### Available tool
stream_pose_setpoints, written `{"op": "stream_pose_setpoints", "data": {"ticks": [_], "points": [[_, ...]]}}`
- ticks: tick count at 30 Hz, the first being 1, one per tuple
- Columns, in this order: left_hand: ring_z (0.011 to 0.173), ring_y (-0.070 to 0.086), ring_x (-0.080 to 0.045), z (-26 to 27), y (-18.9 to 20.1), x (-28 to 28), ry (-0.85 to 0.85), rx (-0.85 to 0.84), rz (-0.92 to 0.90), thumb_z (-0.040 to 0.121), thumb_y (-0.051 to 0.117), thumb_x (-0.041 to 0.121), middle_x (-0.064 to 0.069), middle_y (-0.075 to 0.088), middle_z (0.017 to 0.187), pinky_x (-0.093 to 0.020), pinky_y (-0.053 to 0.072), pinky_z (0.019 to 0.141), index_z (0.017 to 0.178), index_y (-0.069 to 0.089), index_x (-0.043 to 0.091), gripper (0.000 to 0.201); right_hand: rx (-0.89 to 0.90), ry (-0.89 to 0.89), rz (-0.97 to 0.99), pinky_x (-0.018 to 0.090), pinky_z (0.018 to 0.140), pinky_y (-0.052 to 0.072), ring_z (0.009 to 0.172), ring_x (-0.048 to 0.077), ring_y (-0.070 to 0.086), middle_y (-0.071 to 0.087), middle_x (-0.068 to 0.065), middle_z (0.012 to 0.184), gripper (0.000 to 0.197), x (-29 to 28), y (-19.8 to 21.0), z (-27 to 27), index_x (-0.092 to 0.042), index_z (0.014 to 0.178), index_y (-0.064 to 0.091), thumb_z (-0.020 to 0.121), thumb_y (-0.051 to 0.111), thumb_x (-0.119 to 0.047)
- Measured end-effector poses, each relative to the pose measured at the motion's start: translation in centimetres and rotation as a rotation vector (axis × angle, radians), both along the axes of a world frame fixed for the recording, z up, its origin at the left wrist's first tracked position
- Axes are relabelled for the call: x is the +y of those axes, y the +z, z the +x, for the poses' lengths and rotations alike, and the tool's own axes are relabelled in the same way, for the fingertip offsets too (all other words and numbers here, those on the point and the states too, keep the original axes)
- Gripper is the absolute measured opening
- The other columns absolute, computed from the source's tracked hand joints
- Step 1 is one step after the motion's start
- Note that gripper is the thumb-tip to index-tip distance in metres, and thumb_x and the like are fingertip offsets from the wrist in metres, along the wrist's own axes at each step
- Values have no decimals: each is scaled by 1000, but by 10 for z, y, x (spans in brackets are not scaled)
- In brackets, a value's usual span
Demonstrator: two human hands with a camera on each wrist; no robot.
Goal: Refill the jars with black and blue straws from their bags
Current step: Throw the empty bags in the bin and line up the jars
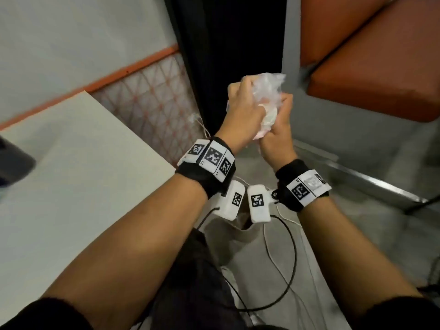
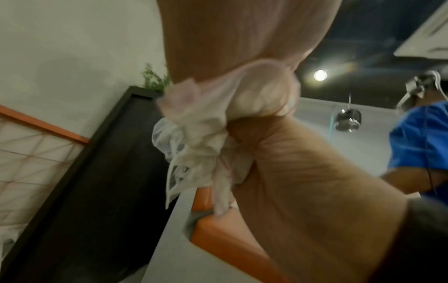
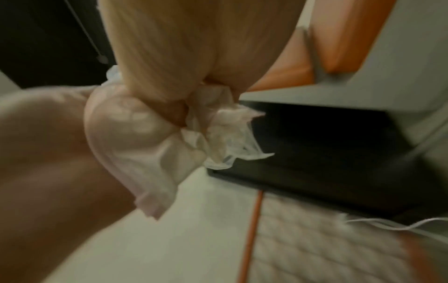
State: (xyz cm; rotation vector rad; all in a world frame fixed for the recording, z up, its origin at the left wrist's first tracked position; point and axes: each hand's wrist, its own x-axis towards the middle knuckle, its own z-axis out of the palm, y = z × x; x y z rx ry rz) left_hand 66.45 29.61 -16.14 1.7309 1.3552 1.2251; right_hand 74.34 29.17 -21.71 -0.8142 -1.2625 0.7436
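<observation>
Both forearms fill the foreground; left hand [image 1: 242, 104] and right hand [image 1: 277, 136] clench a crumpled clear plastic bag [image 1: 267, 91], contents indiscernible, between white table [image 1: 78, 167] and orange seat [image 1: 376, 91].

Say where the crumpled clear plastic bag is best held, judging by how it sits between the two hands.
Probably round its squeezed middle. The plastic bag is wadded into a soft lump, so fingers wrapping it from opposite sides hold it best, as the left hand and right hand do now. Its loose frilled top offers little purchase.

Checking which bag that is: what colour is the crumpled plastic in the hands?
Clear whitish, faintly pink plastic; left wrist view shows it best.
</observation>
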Motion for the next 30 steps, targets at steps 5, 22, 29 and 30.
{"op": "stream_pose_setpoints", "data": {"ticks": [5, 22, 29, 30], "points": [[107, 45, -16, 32, -85, 27, -4, 204, 27, 79, 48, -14, -10, 38, 131, -21, 45, 90, 135, 41, 11, 62, -14, -139, -147, 12, 70, 47, 82, -9, 56, 58, -22, 97, 45, 37, -88, 39, -28, 102, 32, 81, 69, -13], [71, 56, -23, -66, -385, 76, 373, 503, -642, 76, 69, 16, -2, 60, 78, -31, 48, 61, 80, 53, 18, 17, -1004, 282, -598, 37, 68, 52, 78, 29, 62, 65, 6, 92, 36, 116, -374, -17, -22, 111, 38, 81, 55, -32], [123, 53, -31, -62, -443, 69, 64, 845, -1048, 95, 54, 19, -12, 58, 133, -41, 44, 104, 124, 61, 11, 31, -1534, 515, -608, 44, 91, 45, 111, 37, 52, 43, 13, 130, 62, 121, -415, -28, -21, 136, 40, 79, 66, -24], [135, 41, -32, -60, -447, 67, 3, 954, -1084, 93, 55, 24, -12, 48, 144, -44, 36, 111, 131, 58, 15, 39, -1666, 577, -611, 47, 97, 40, 120, 38, 45, 38, 13, 136, 74, 120, -417, -30, -24, 142, 34, 77, 69, -32]]}}
